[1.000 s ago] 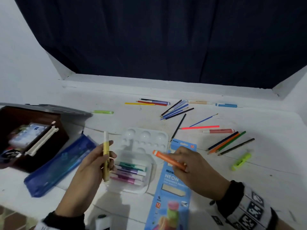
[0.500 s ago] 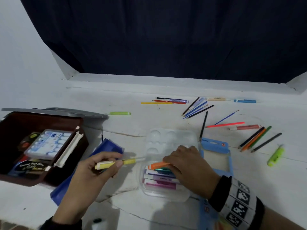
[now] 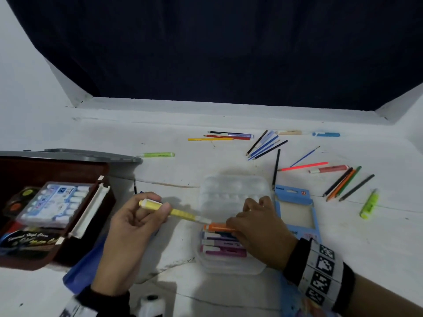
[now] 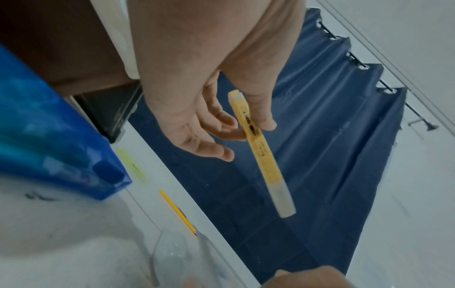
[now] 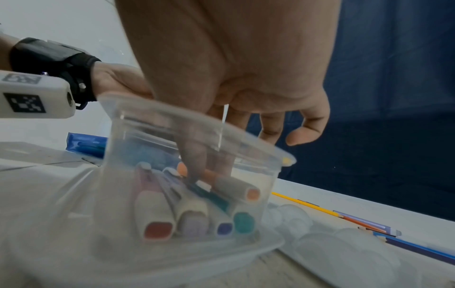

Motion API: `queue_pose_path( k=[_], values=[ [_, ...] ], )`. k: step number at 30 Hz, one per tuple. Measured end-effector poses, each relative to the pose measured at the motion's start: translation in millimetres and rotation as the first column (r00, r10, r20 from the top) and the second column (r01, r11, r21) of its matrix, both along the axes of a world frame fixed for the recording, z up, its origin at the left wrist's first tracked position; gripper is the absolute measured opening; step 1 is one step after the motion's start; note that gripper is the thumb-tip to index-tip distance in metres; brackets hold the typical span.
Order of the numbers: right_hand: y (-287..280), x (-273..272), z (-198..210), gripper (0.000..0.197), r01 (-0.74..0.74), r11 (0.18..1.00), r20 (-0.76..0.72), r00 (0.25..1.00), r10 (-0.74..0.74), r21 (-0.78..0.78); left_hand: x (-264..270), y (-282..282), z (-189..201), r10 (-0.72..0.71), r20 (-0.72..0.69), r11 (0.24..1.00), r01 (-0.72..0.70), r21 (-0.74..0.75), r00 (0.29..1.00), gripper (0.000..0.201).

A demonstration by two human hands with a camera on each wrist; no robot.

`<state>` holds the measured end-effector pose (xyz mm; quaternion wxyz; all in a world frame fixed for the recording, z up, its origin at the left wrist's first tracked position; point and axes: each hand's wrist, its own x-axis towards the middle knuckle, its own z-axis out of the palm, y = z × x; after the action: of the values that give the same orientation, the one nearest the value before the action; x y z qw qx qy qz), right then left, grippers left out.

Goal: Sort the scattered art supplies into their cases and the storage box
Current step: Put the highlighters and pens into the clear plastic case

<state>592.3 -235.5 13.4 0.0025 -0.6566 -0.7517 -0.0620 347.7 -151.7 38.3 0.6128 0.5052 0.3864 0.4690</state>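
My right hand [image 3: 256, 227] has its fingers curled on the orange marker [image 3: 218, 227], settling it into the clear case [image 5: 172, 251] beside four capped markers; my left hand [image 3: 135, 227] pinches the yellow highlighter [image 3: 174, 210], tip at the case edge, likely next in, laid parallel; the brown storage box [image 3: 96, 227] holds a paint set [image 3: 57, 202]

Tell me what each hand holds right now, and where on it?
Left hand pinches the yellow highlighter near its tail end. Right hand grips the orange marker mid-barrel inside the clear case.
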Motion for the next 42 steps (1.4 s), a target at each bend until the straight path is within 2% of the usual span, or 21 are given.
queue_pose_path(
  k=[4, 7, 9, 11, 13, 14, 15, 17, 18, 19, 21, 23, 25, 30, 35, 42],
  values=[
    [1.9, -1.4, -2.8, 0.01, 0.01, 1.0, 0.01, 1.0, -0.01, -0.004, 12.9, 2.8, 1.7, -0.028, 0.187, 0.992, 0.05, -0.115, 0.982, 0.037],
    [2.9, -0.1, -5.2, 0.008, -0.008, 1.0, -0.016, 1.0, 0.009, 0.03, 23.6, 5.7, 7.7, -0.084, 0.189, 0.993, 0.097, -0.064, 0.978, 0.031],
    [1.9, 0.9, -4.3, 0.01, -0.024, 0.998, -0.046, 0.999, 0.026, 0.055, 32.3, 6.5, 13.1, -0.126, 0.087, 0.992, 0.125, 0.01, 0.988, 0.031],
    [-0.7, 3.2, -1.1, 0.012, -0.03, 0.995, -0.086, 0.996, 0.038, 0.099, 41.0, 6.4, 12.9, -0.156, -0.105, 0.975, 0.17, 0.141, 0.982, 0.024],
    [-4.8, 9.0, 3.7, 0.014, -0.026, 0.988, -0.144, 0.988, 0.048, 0.151, 49.0, 6.4, 8.8, -0.169, -0.3, 0.902, 0.27, 0.336, 0.939, 0.02],
    [-7.3, 13.5, 5.4, 0.015, -0.014, 0.986, -0.181, 0.982, 0.045, 0.166, 51.6, 7.3, 4.6, -0.187, -0.429, 0.827, 0.378, 0.417, 0.884, 0.025],
    [-9.9, 18.8, 6.2, 0.015, 0.006, 0.985, -0.226, 0.974, 0.033, 0.171, 53.9, 7.9, 0.4, -0.208, -0.574, 0.73, 0.517, 0.448, 0.792, 0.029],
    [-14.6, 30.9, 4.8, 0.015, 0.071, 0.988, -0.332, 0.943, -0.022, 0.136, 56.7, 8.2, -7.6, -0.189, -0.824, 0.515, 0.768, 0.38, 0.534, 0.033],
    [-16.8, 36.3, 4.1, 0.015, 0.097, 0.991, -0.385, 0.921, -0.054, 0.094, 59.3, 6.7, -10.7, -0.153, -0.895, 0.427, 0.845, 0.322, 0.418, 0.034],
    [-18.3, 40.7, 2.8, 0.016, 0.109, 0.993, -0.427, 0.901, -0.08, 0.043, 62.2, 4.7, -13.0, -0.114, -0.936, 0.37, 0.888, 0.271, 0.333, 0.033],
    [-18.1, 44.9, 0.6, 0.021, 0.102, 0.993, -0.466, 0.877, -0.119, -0.063, 69.9, -0.2, -11.7, -0.07, -0.958, 0.331, 0.912, 0.241, 0.278, 0.029],
    [-16.4, 46.1, -1.7, 0.024, 0.095, 0.986, -0.479, 0.865, -0.149, -0.135, 78.2, -3.2, -8.8, -0.015, -0.964, 0.304, 0.92, 0.248, 0.265, 0.026],
    [-14.6, 46.1, -4.2, 0.026, 0.086, 0.982, -0.491, 0.857, -0.159, -0.169, 83.7, -2.5, -9.7, 0.114, -0.951, 0.252, 0.917, 0.308, 0.288, 0.027],
    [-13.7, 45.2, -6.9, 0.02, 0.053, 0.981, -0.492, 0.859, -0.14, -0.186, 92.5, -5.7, -14.9, 0.204, -0.95, 0.307, 0.906, 0.292, 0.237, 0.026],
    [-13.7, 47.1, -7.3, 0.019, 0.042, 0.983, -0.507, 0.853, -0.129, -0.179, 98.2, -6.8, -20.5, 0.233, -0.952, 0.341, 0.9, 0.272, 0.199, 0.012],
    [-12.8, 47.3, -7.9, 0.019, 0.029, 0.983, -0.518, 0.847, -0.121, -0.182, 97.6, -9.3, -25.3, 0.196, -0.937, 0.423, 0.837, 0.348, 0.291, 0.019]
  ],
)
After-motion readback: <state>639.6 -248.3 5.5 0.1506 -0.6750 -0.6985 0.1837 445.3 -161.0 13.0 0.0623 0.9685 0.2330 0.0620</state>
